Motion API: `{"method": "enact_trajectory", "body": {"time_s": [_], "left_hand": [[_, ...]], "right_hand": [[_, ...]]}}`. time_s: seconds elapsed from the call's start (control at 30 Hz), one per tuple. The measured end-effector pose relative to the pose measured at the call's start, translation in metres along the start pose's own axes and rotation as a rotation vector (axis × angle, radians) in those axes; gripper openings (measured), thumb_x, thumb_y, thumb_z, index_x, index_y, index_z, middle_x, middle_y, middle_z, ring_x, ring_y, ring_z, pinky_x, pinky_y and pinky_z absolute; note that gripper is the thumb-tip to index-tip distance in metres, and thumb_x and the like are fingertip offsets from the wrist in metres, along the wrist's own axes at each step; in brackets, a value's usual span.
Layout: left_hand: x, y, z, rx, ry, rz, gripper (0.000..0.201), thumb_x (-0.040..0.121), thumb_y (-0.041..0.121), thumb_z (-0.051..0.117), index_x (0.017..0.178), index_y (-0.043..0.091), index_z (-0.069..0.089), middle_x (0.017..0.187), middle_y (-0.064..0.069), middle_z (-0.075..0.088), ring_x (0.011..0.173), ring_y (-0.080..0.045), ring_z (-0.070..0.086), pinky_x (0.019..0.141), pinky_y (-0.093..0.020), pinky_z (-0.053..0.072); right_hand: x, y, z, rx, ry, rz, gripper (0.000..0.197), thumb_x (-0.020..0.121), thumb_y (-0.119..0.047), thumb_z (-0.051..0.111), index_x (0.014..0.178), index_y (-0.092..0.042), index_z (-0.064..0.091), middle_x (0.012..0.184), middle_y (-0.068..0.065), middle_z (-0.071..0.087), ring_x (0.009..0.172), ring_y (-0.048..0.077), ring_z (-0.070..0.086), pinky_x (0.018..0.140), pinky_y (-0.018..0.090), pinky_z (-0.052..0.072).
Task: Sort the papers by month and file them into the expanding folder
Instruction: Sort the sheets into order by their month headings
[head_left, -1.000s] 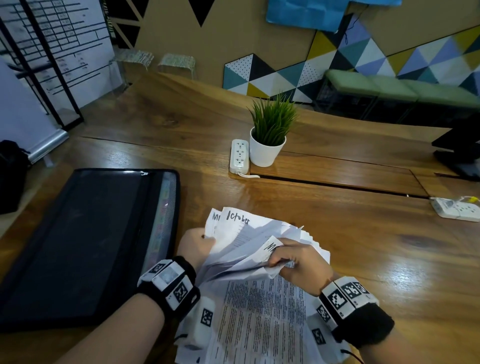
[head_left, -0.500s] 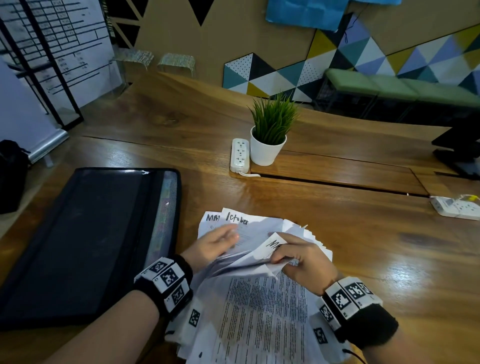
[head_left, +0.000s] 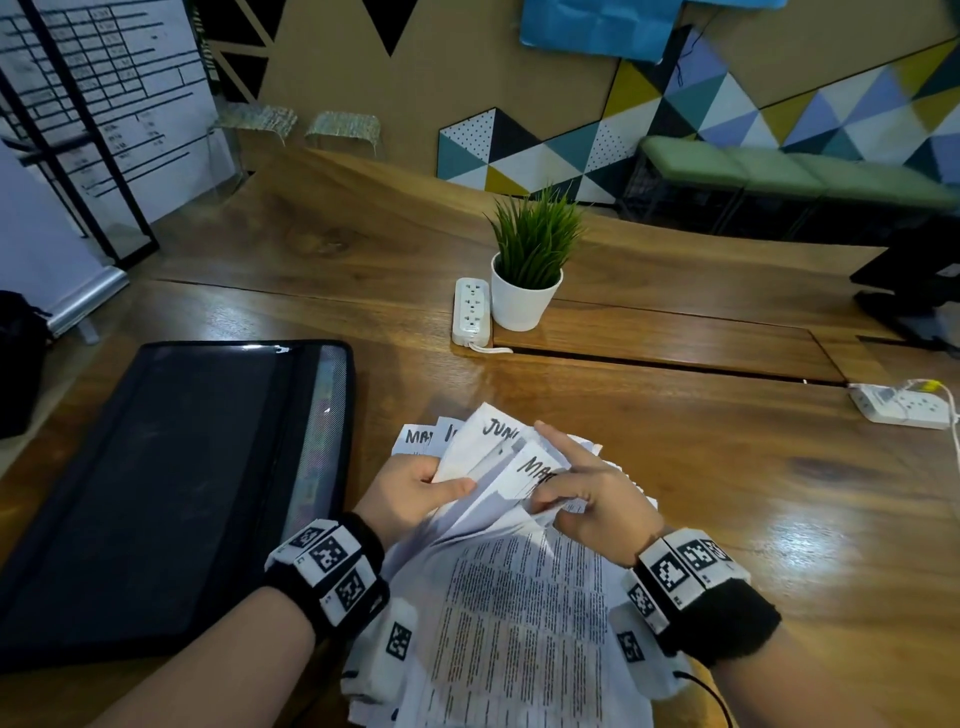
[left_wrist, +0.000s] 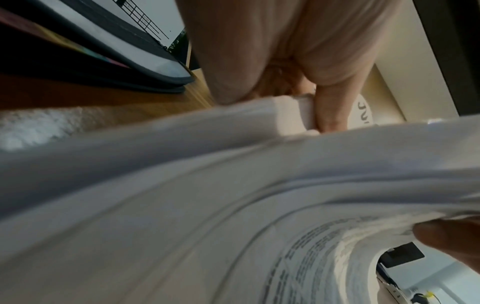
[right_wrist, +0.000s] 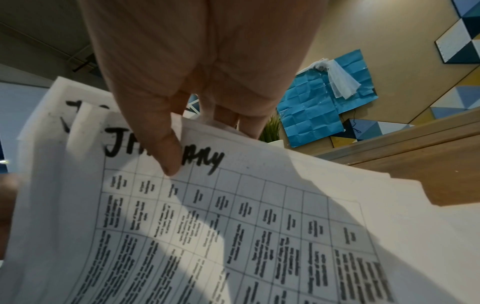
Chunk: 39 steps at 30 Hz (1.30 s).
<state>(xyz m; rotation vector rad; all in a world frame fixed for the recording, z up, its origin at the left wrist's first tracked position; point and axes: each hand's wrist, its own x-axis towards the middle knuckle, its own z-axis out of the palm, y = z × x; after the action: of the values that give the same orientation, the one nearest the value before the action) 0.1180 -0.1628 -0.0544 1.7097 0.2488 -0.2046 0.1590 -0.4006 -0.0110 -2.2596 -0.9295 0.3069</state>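
A fanned stack of printed papers (head_left: 519, 613) with handwritten month names at the top lies on the wooden table in front of me. My left hand (head_left: 415, 493) grips the left part of the lifted sheets (left_wrist: 233, 164), thumb on top. My right hand (head_left: 582, 493) pinches the top corners of other sheets; in the right wrist view its thumb lies on a gridded sheet marked January (right_wrist: 233, 226). Sheets marked "JUN" (head_left: 498, 431) and "MA" (head_left: 415, 436) fan out behind. The black expanding folder (head_left: 171, 483) lies flat to the left, its coloured pockets facing the papers.
A white potted plant (head_left: 527, 270) and a power strip (head_left: 471, 312) stand beyond the papers. Another power strip (head_left: 901, 404) lies at the right edge, near a dark monitor base (head_left: 914, 306). A black bag (head_left: 18, 358) sits left of the table.
The left hand has shifted from under the sheets to gripping them with the thumb on top. The right hand has leafed further, and a sheet marked "JUN" now shows where "October" was.
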Motion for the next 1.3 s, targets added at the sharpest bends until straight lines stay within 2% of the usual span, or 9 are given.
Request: {"method": "enact_trajectory", "body": {"time_s": [0.27, 0.4, 0.53, 0.67, 0.8, 0.97, 1.03, 1.1, 1.3], "left_hand": [[-0.008, 0.001, -0.006, -0.17, -0.004, 0.041, 0.055, 0.08, 0.04, 0.068, 0.079, -0.014, 0.058, 0.071, -0.011, 0.051, 0.065, -0.019, 0.042, 0.064, -0.031, 0.031], [-0.006, 0.005, -0.005, -0.132, 0.038, 0.04, 0.008, 0.079, 0.005, 0.075, 0.086, 0.003, 0.074, 0.078, -0.001, 0.074, 0.068, -0.013, 0.064, 0.063, -0.027, 0.051], [-0.008, 0.007, -0.002, -0.223, 0.152, 0.041, 0.011, 0.084, 0.011, 0.071, 0.074, 0.009, 0.074, 0.072, -0.008, 0.074, 0.061, -0.013, 0.064, 0.057, -0.026, 0.049], [0.001, -0.004, -0.012, -0.138, 0.189, 0.093, 0.011, 0.089, 0.01, 0.064, 0.097, 0.016, 0.07, 0.096, -0.012, 0.073, 0.089, -0.026, 0.069, 0.084, -0.046, 0.054], [0.003, -0.008, -0.014, 0.09, 0.324, 0.281, 0.041, 0.085, 0.015, 0.068, 0.119, 0.027, 0.051, 0.121, 0.004, 0.058, 0.113, -0.009, 0.055, 0.097, -0.028, 0.044], [-0.015, 0.005, -0.009, -0.061, -0.044, 0.269, 0.04, 0.079, 0.054, 0.056, 0.108, 0.028, 0.065, 0.108, 0.011, 0.069, 0.104, 0.002, 0.06, 0.088, -0.013, 0.043], [-0.014, 0.006, -0.005, 0.023, -0.086, 0.283, 0.02, 0.083, 0.044, 0.059, 0.077, 0.027, 0.068, 0.076, 0.015, 0.066, 0.074, 0.002, 0.059, 0.069, -0.017, 0.042], [-0.01, 0.004, -0.003, 0.157, -0.005, 0.297, 0.038, 0.083, 0.039, 0.058, 0.052, 0.022, 0.044, 0.053, 0.01, 0.042, 0.053, -0.004, 0.038, 0.055, -0.025, 0.029], [-0.003, 0.004, -0.012, -0.039, 0.122, 0.21, 0.055, 0.092, 0.007, 0.058, 0.047, 0.022, 0.03, 0.048, 0.006, 0.028, 0.047, -0.007, 0.026, 0.05, -0.024, 0.022]], "right_hand": [[0.005, -0.003, 0.001, -0.027, 0.036, -0.004, 0.043, 0.069, 0.004, 0.069, 0.079, -0.038, 0.067, 0.137, -0.02, 0.034, 0.089, -0.009, 0.061, 0.087, 0.008, 0.042], [0.001, -0.002, 0.004, 0.003, 0.025, -0.032, 0.039, 0.07, 0.003, 0.07, 0.08, -0.034, 0.07, 0.133, -0.018, 0.038, 0.087, -0.003, 0.063, 0.085, 0.018, 0.048], [0.0, 0.006, 0.008, 0.001, 0.06, -0.005, 0.039, 0.07, 0.001, 0.07, 0.088, -0.034, 0.068, 0.118, -0.012, 0.05, 0.096, -0.005, 0.058, 0.083, 0.028, 0.05], [-0.006, 0.008, 0.009, 0.008, 0.044, 0.005, 0.041, 0.068, 0.005, 0.066, 0.087, -0.031, 0.069, 0.111, -0.026, 0.048, 0.099, -0.009, 0.051, 0.08, 0.019, 0.047], [-0.007, 0.006, 0.01, 0.01, 0.022, 0.031, 0.057, 0.066, 0.007, 0.063, 0.098, -0.04, 0.06, 0.114, -0.02, 0.045, 0.093, -0.003, 0.057, 0.079, 0.022, 0.047], [-0.003, 0.003, 0.01, 0.005, 0.045, 0.02, 0.05, 0.068, 0.006, 0.064, 0.093, -0.036, 0.065, 0.113, -0.02, 0.049, 0.106, -0.006, 0.051, 0.084, 0.03, 0.047], [-0.002, 0.002, 0.009, 0.013, 0.034, 0.021, 0.044, 0.067, 0.008, 0.061, 0.085, -0.031, 0.071, 0.114, -0.017, 0.055, 0.118, -0.013, 0.042, 0.091, 0.025, 0.044], [-0.002, 0.0, 0.009, 0.004, 0.028, -0.008, 0.039, 0.067, 0.009, 0.062, 0.084, -0.025, 0.071, 0.114, -0.017, 0.057, 0.126, -0.014, 0.033, 0.092, 0.017, 0.043], [-0.008, 0.0, 0.011, -0.007, 0.041, -0.033, 0.048, 0.067, 0.008, 0.063, 0.088, -0.035, 0.065, 0.095, -0.028, 0.056, 0.086, -0.007, 0.056, 0.074, 0.016, 0.047]]}}
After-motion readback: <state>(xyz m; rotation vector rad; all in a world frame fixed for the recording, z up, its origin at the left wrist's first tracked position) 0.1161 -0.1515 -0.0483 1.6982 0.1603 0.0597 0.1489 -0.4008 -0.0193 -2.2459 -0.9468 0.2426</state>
